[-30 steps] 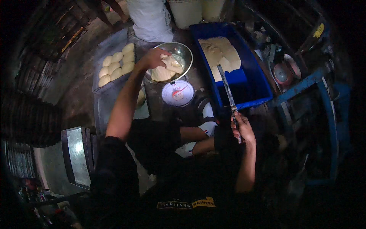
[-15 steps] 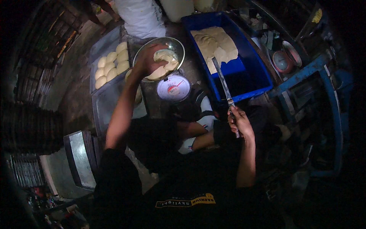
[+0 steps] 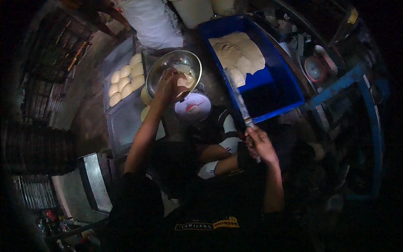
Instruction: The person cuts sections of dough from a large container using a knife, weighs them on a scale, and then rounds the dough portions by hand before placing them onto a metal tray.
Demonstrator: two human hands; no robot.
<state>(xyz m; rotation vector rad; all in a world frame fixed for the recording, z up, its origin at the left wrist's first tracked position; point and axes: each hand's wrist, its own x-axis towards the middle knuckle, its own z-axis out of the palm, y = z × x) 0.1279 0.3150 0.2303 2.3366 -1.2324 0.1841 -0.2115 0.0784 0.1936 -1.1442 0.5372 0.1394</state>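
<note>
My left hand (image 3: 170, 86) reaches down into a round metal bowl (image 3: 194, 59), its fingers closed around soft pale dough (image 3: 186, 80) and partly hidden. The bowl rests at the back of a white round-faced dial scale (image 3: 193, 108). My right hand (image 3: 261, 145) is closed round the handle of a long knife (image 3: 239, 97). The knife's blade points away from me over the near rim of a blue tub (image 3: 279, 110). Its tip lies against the near end of a large dough slab (image 3: 243, 50) in the tub.
To the left, a metal tray (image 3: 121, 133) stands before another holding several dough balls (image 3: 125, 80). A white sack (image 3: 153, 25) and a pale bucket (image 3: 192, 11) stand at the back. A second scale (image 3: 315, 68) and a blue frame (image 3: 369, 109) are on the right.
My left hand has moved lower into the bowl, onto the dough. The right hand and knife have shifted slightly nearer to me. The view has also tilted a little.
</note>
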